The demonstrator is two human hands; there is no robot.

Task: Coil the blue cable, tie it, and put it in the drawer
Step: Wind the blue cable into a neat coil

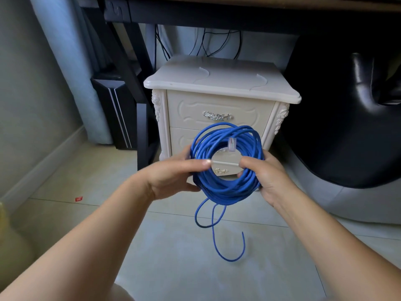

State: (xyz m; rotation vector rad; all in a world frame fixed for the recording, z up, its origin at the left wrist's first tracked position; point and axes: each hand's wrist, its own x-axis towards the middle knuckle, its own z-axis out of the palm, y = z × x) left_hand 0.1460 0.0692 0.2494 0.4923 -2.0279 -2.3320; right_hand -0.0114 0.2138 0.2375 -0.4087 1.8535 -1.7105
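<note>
The cable (225,192) is gripped by left hand (171,179) and right hand (268,177), a tie (224,163) pinched taut between them for binding.

The cable (225,187) has a smooth blue plastic jacket and a clear plastic plug (231,144). At 12 o'clock, cabinet (217,83) in cream satin lacquer, silvery metal handle (217,116). At 3 o'clock, chair (347,127) of glossy black leather.

The cable coil (225,190) is sitting between the left hand (171,181) and right hand (271,179), in front of the nightstand (217,83) — its loose end hanging below. The nightstand is standing beneath the desk (217,11), a chair (347,127) to its right.
</note>
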